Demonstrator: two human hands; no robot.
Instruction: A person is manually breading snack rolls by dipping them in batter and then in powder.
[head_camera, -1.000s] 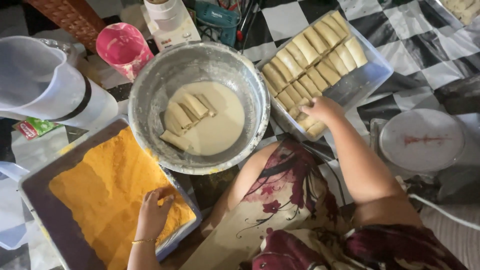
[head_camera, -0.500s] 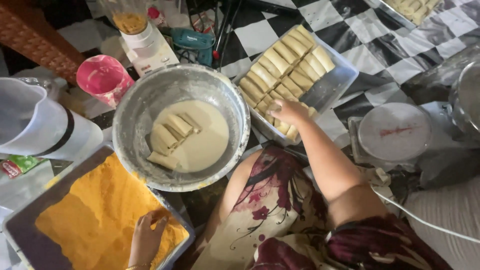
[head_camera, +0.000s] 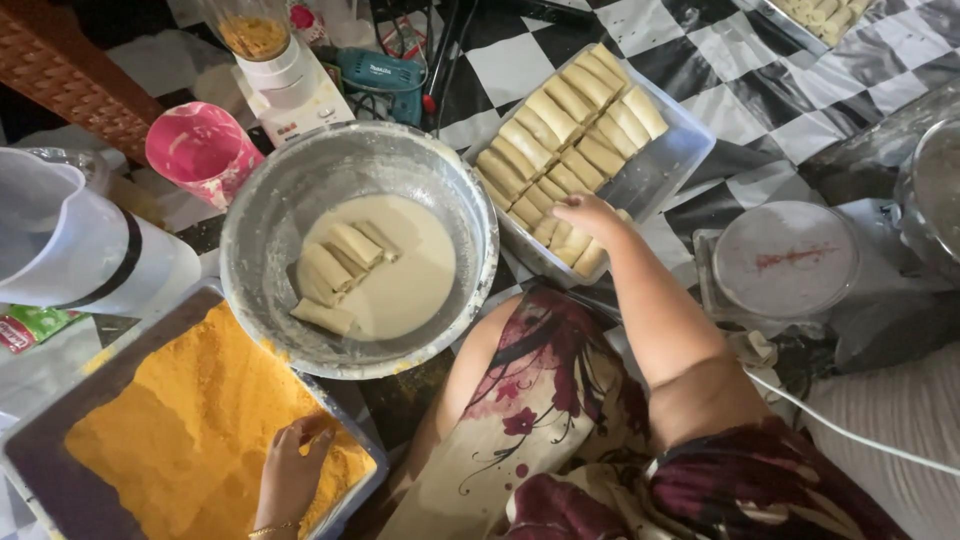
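Hands at the rolls and the crumbs.
From the head camera, the right hand (head_camera: 590, 215) curled its fingers over pale rolls (head_camera: 565, 130) in the clear tray (head_camera: 672, 165) at two o'clock; the left hand (head_camera: 292, 470), fingers loosely bent, rested in orange crumbs (head_camera: 170, 420) at seven o'clock, beside the batter bowl (head_camera: 455, 190).

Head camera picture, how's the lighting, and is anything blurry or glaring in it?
Head view: dim, warm light; the metal bowl rim shows a soft sheen, no harsh glare; the right hand on the tray of rolls is sharp; the left hand in the orange crumbs is slightly soft; the corners darken.
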